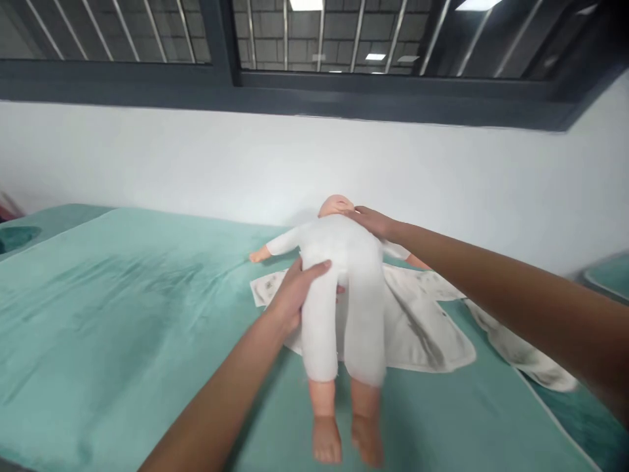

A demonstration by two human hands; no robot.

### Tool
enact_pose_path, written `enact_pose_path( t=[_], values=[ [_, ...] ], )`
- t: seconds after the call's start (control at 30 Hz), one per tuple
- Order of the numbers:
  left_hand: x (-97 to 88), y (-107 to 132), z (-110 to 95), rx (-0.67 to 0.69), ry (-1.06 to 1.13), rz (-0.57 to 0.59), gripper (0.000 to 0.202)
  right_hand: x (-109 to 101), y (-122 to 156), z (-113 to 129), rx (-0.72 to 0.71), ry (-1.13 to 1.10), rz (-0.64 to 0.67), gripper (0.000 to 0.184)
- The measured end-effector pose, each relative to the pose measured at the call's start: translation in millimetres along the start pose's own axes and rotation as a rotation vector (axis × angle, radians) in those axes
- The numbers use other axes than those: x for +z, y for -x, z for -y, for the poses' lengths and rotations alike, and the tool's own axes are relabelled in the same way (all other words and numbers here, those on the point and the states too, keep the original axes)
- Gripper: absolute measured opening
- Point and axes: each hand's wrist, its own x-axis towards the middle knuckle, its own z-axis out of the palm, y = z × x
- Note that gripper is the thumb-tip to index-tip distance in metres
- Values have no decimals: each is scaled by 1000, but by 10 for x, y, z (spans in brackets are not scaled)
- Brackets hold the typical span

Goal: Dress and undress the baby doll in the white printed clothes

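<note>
A baby doll (365, 288) with a white cloth body and bare plastic feet and hands is in the middle, its feet toward me and its head at the far end. My left hand (299, 292) is closed around the doll's upper leg on the left, thumb on top and fingertips showing between the legs. My right hand (374, 221) grips the doll by the neck and shoulder, its fingers partly hidden by the head. Beneath the doll a white printed baby garment (422, 328) is spread out, its middle covered by the doll.
A green padded mat (122, 314) lies under everything. At the right edge rests another white printed cloth (525, 351), partly behind my right forearm. A white wall (196, 164) rises behind the mat, below a dark-framed window (295, 95) with bars.
</note>
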Motion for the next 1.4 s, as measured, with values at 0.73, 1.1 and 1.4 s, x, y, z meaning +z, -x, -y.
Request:
enact_pose_path(
  t=[0.73, 1.1, 1.4],
  values=[
    [365, -7, 938, 202, -632, -331, 44, 356, 554, 24, -468, 733, 32, 49],
    [225, -18, 962, 467, -1201, -334, 30, 1215, 335, 239, -470, 731, 216, 33],
    [-338, -536, 817, 360, -1488, -525, 22, 893, 513, 167, -433, 618, 88, 34]
  ],
)
